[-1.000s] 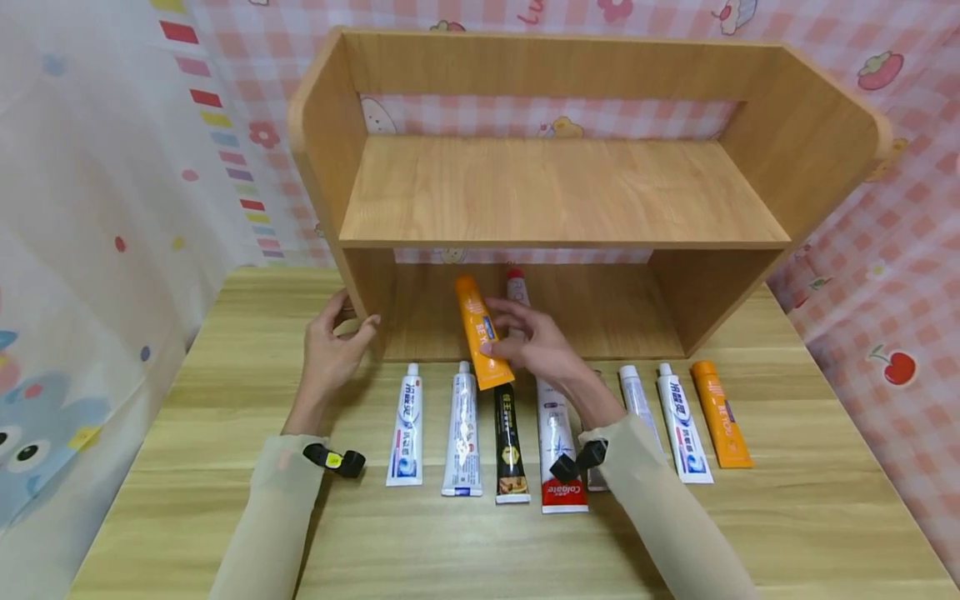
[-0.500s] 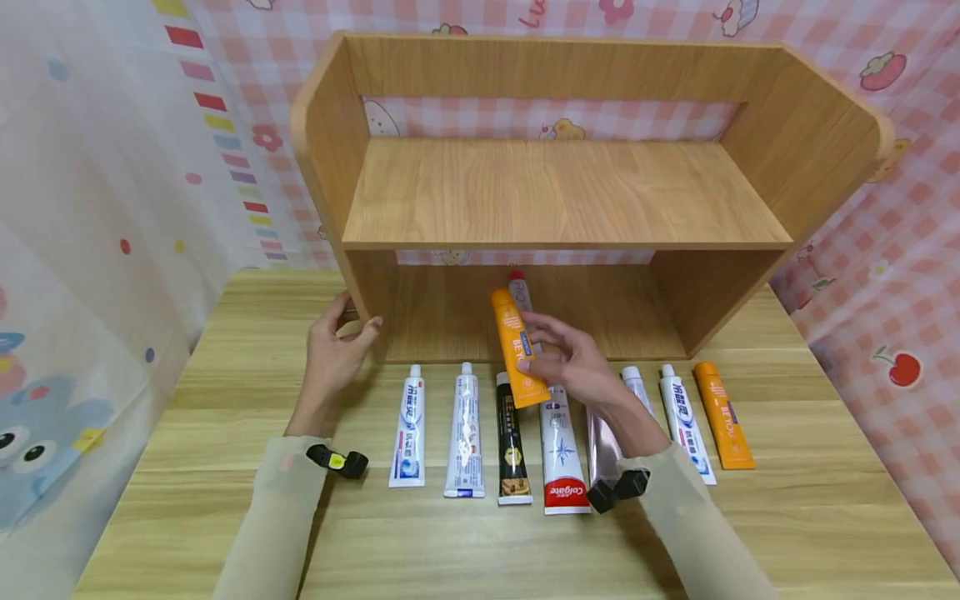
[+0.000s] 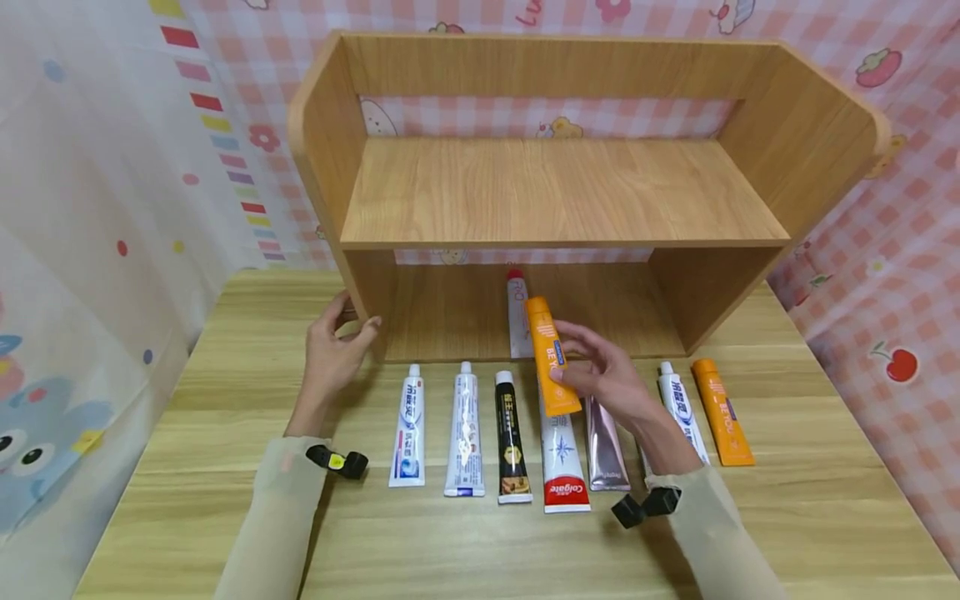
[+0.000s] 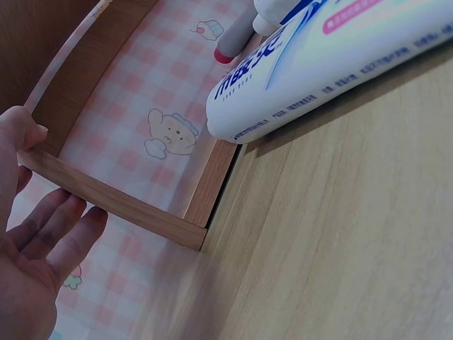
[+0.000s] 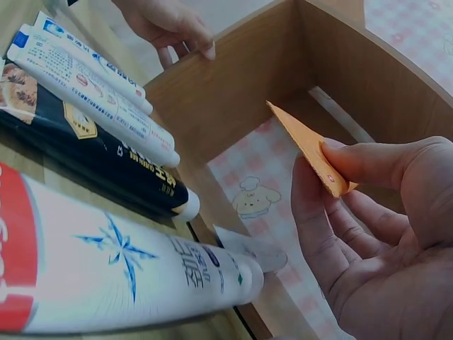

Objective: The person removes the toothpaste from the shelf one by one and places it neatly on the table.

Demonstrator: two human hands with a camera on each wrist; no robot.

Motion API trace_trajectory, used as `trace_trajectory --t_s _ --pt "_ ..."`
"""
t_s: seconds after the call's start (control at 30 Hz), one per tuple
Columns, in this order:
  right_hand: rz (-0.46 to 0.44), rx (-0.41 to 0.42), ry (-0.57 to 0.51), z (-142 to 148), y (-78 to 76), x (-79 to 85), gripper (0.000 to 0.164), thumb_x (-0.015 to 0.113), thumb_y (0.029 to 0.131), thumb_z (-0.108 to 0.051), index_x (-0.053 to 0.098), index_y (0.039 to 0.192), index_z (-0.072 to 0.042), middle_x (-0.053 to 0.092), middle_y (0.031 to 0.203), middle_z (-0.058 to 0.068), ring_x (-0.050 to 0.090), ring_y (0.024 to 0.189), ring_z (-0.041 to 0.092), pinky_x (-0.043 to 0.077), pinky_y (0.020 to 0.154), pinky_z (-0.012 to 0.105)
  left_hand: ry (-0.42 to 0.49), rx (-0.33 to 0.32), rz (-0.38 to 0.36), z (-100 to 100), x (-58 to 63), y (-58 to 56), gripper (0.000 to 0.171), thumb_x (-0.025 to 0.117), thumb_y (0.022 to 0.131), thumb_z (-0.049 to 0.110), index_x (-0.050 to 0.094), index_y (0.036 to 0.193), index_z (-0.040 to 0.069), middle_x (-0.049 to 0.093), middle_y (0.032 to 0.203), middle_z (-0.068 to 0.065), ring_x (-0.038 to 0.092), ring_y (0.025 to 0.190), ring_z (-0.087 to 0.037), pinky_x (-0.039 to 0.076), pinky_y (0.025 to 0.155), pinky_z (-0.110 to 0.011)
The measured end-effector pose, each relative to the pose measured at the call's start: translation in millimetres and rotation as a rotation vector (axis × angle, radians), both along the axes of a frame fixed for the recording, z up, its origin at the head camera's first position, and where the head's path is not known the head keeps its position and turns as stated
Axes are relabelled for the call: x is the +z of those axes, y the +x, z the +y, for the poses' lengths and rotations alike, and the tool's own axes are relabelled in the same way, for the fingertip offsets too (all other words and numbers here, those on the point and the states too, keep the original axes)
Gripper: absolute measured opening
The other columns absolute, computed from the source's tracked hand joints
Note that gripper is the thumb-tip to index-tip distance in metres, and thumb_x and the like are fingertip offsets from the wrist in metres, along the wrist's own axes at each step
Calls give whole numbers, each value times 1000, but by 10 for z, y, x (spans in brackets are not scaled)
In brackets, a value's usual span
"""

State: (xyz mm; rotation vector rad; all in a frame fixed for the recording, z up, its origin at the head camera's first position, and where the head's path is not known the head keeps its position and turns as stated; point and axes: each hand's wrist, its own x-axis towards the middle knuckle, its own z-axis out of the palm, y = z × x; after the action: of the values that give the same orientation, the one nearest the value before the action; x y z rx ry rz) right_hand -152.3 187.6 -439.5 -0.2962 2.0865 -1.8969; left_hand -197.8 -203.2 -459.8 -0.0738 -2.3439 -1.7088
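Note:
My right hand [image 3: 603,371] pinches an orange tube [image 3: 551,354] between thumb and fingers, cap end up and away. The tube is tilted above the upper end of the Colgate toothpaste tube [image 3: 564,462]. In the right wrist view only the flat tail of the orange tube [image 5: 311,149] shows. My left hand [image 3: 337,342] grips the front edge of the wooden shelf's [image 3: 562,192] left side panel, thumb on one side and fingers on the other [image 4: 67,230]. Inside the lower compartment, a pale tube with a red cap [image 3: 518,312] lies just left of the orange tube.
Along the shelf's front lie a white-blue tube [image 3: 407,429], a white printed tube [image 3: 464,433], a black tube [image 3: 513,442], a silvery-pink tube [image 3: 606,446], another white-blue tube [image 3: 682,408] and a second orange tube [image 3: 723,417]. My right forearm partly hides another tube. Patterned cloths hang around the table.
My right hand has carried the orange tube rightward, from left of the red-capped tube to its right. The left hand keeps its place on the shelf panel.

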Motion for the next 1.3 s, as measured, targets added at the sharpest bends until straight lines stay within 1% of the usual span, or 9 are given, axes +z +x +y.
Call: trace_trajectory --t_s 0.07,0.13,0.2,0.37,0.43,0.57,0.7,0.97,1.3 --pt "9 3 -6 39 23 -16 68 66 96 -1 39 157 -16 57 125 9 73 85 17 57 67 23 -5 -1 5 -26 -74 -36 55 67 94 11 54 147 10 63 127 -19 59 117 -24 59 90 -18" --pt "3 -1 -7 76 52 -23 68 66 96 -2 39 157 -16 56 126 8 73 86 17 59 69 23 -13 -5 15 -39 -104 -48 55 68 94 14 54 147 12 64 127 -17 60 117 -24 60 91 -22" --pt "-7 -7 -7 111 80 -24 68 67 97 -3 39 157 -18 56 127 7 73 88 17 60 70 24 -20 -9 9 -11 -21 -1 54 67 95 13 54 147 9 63 127 -19 60 117 -26 60 91 -22" --pt "-4 -33 24 215 152 -22 69 69 97 -6 39 157 -20 56 127 6 71 85 14 59 71 23 -14 -5 2 -13 17 15 55 66 94 8 53 147 6 63 128 -22 59 117 -27 58 87 -14" --pt "8 -38 28 269 181 -27 68 69 97 -7 39 157 -19 57 127 6 71 84 14 60 70 23 -4 -3 18 -50 -73 -34 54 68 94 10 54 147 10 63 127 -20 59 116 -26 58 87 -15" --pt "31 -48 6 406 247 -47 67 68 97 -7 39 157 -16 59 124 6 72 84 13 60 70 22 3 -9 21 -57 -108 -42 54 68 94 13 55 146 11 63 126 -18 60 117 -26 60 91 -23" --pt "42 -63 -4 561 314 -75 66 67 97 -5 40 156 -15 59 121 2 71 82 10 59 67 20 3 -20 18 -49 -107 -39 54 68 95 14 54 147 11 63 126 -18 60 118 -26 60 93 -26" --pt "79 -104 -1 853 406 -76 64 64 99 -2 39 157 -13 61 121 1 73 84 12 62 69 22 3 -6 28 -50 -92 -42 51 68 94 14 57 144 11 64 124 -18 61 116 -26 60 91 -22" --pt "48 -195 26 1182 481 -143 63 65 99 -3 42 156 -18 63 117 -7 65 84 7 59 67 20 -1 -7 28 -44 -95 -36 52 68 94 14 56 145 11 64 124 -17 60 115 -24 61 89 -22"
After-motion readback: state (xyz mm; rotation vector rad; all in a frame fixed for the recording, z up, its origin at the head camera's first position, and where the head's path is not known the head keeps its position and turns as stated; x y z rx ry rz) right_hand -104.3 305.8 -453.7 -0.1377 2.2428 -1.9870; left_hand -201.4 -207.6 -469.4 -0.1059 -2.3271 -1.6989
